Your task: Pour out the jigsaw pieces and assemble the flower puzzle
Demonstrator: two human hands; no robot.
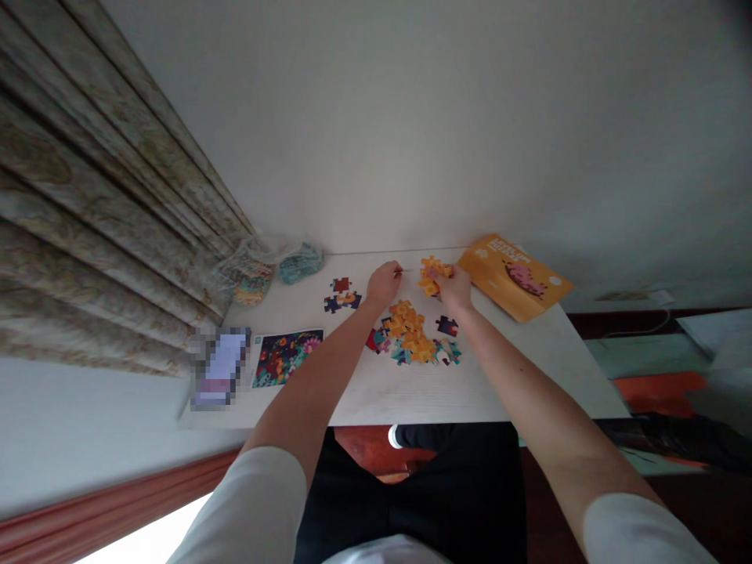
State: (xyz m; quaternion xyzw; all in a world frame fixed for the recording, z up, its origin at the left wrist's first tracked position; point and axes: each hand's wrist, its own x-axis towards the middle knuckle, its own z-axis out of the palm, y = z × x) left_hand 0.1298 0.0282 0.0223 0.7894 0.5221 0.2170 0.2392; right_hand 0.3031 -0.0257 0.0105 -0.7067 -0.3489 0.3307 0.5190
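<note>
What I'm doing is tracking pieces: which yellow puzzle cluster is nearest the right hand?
The smaller yellow cluster, farther back, touched by the right hand; the larger yellow pile lies nearer the camera, untouched.

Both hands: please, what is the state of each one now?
Left hand: closed, pinching a thin piece.
Right hand: touching yellow puzzle pieces; whether gripping any, cannot be told.

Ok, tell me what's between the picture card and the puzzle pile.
In the head view, the left forearm stretches across between the card and the pile, then comes a strip of white table.
</note>
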